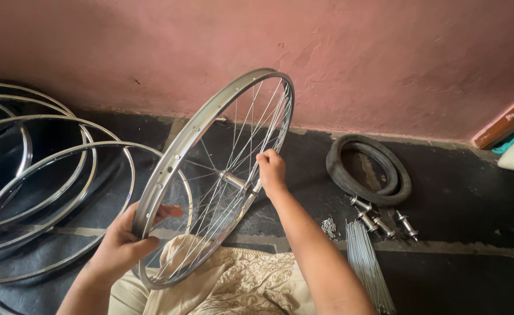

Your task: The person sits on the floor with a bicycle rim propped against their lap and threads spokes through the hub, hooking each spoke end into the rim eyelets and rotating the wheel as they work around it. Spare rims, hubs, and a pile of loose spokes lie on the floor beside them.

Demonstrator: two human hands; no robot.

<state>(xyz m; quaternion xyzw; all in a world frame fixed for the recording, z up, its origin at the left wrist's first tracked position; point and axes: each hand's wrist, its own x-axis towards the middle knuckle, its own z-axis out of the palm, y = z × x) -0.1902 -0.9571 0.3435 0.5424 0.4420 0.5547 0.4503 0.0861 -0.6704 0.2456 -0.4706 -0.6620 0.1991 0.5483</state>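
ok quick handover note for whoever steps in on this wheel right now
Left hand: gripping the rim of the spoked bicycle wheel, holding it tilted upright over the lap.
Right hand: fingers pinched on spokes just above the hub.
Nearby: bare rims stacked on the floor at left; loose spokes, spare hubs, a small pile of nipples and a tyre at right.
Done: many spokes already laced in the wheel.
Left: whether all spokes are in or tight cannot be told; the bare rims are unlaced.

The bare rims (35,175) at nine o'clock and the spoke bundle (369,265) at five o'clock are cut off by the frame edges.
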